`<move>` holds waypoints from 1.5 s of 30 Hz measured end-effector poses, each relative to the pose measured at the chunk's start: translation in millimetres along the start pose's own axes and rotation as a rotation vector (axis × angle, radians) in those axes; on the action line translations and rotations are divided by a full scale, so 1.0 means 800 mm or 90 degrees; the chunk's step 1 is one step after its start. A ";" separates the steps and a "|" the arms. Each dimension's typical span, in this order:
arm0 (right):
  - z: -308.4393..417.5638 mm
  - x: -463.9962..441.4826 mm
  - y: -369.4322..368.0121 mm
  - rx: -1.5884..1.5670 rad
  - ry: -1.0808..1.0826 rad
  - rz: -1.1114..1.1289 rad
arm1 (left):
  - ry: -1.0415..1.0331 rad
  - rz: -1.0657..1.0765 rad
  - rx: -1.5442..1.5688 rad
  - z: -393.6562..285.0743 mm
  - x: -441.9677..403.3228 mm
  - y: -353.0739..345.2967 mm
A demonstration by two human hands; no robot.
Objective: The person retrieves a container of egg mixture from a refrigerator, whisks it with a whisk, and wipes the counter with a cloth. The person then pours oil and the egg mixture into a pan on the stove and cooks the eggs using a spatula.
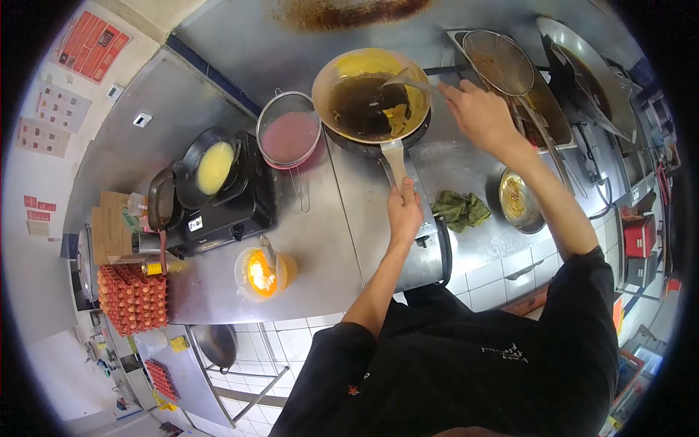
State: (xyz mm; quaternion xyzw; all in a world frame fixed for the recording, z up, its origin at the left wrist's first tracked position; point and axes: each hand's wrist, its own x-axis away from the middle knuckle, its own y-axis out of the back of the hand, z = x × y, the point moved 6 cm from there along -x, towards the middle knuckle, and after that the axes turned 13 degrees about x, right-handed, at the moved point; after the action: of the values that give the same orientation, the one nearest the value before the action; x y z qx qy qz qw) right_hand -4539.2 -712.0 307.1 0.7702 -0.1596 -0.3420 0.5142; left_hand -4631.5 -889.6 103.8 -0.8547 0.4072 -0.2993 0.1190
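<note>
My left hand (404, 213) is wrapped round the pale handle of a large pan (342, 67), which sits on a stove. Dark liquid covers much of the pan's bottom, with yellow residue on its wall and a yellow piece (395, 119) near the handle side. From the right, my right hand (477, 116) grips a metal utensil (415, 82) whose end reaches into the pan. A crumpled green cloth (461, 210) lies right of my left hand, and a metal bowl (521, 201) with yellowish contents is farther right.
A strainer (289, 135) rests over a pink bowl. At left are a black pan (215, 167) on a burner, a jug (266, 273) of orange liquid and stacked egg trays (133, 297). Another strainer (498, 63) lies over a tray at the back right.
</note>
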 end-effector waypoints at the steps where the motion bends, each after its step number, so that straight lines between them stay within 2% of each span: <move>1: 0.005 0.001 -0.008 0.001 0.004 -0.001 | -0.027 -0.017 -0.024 0.004 -0.003 -0.002; 2: 0.008 0.002 -0.017 -0.011 -0.007 0.011 | -0.029 -0.019 -0.022 0.009 -0.004 -0.006; 4: 0.013 0.003 -0.031 -0.023 -0.018 0.023 | -0.152 -0.093 -0.282 0.001 -0.005 -0.008; 6: 0.015 0.003 -0.047 -0.039 -0.057 0.086 | -0.160 -0.111 -0.310 -0.002 0.000 -0.014; 11: 0.018 0.004 -0.050 -0.049 -0.055 0.087 | -0.191 -0.136 -0.357 -0.029 0.022 -0.028; 13: 0.018 0.002 -0.045 -0.048 -0.053 0.092 | -0.094 -0.089 -0.259 -0.035 0.029 -0.032; 14: 0.020 0.002 -0.038 -0.049 -0.043 0.099 | -0.094 -0.091 -0.259 -0.044 0.032 -0.033; 16: 0.024 0.001 -0.037 -0.050 -0.032 0.107 | 0.014 -0.029 -0.044 -0.044 0.036 -0.040; 19: 0.031 0.002 -0.050 -0.088 -0.045 0.117 | 0.026 -0.013 0.051 -0.051 0.042 -0.050; 28: 0.040 0.013 -0.083 -0.159 -0.107 0.155 | 0.004 0.022 0.047 -0.004 0.009 -0.027; 34: 0.016 0.005 -0.090 -0.070 -0.056 0.197 | 0.040 0.036 0.102 0.005 0.007 -0.032; 36: 0.014 0.000 -0.070 -0.032 -0.016 0.105 | 0.042 0.041 0.112 0.007 0.005 -0.032; 40: -0.003 -0.003 -0.020 0.018 0.046 0.106 | 0.038 0.054 0.108 0.014 -0.001 -0.028; 42: -0.006 -0.004 0.001 0.074 0.121 0.078 | 0.035 0.063 0.125 0.013 0.000 -0.028; 45: -0.001 -0.005 0.021 0.096 0.148 0.129 | 0.032 0.069 0.144 0.013 0.000 -0.029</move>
State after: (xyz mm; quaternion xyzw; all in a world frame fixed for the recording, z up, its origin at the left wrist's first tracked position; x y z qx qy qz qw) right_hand -4539.4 -716.1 324.3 0.8211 -0.2007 -0.1840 0.5016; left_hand -4610.4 -875.1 105.8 -0.8048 0.4192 -0.3576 0.2207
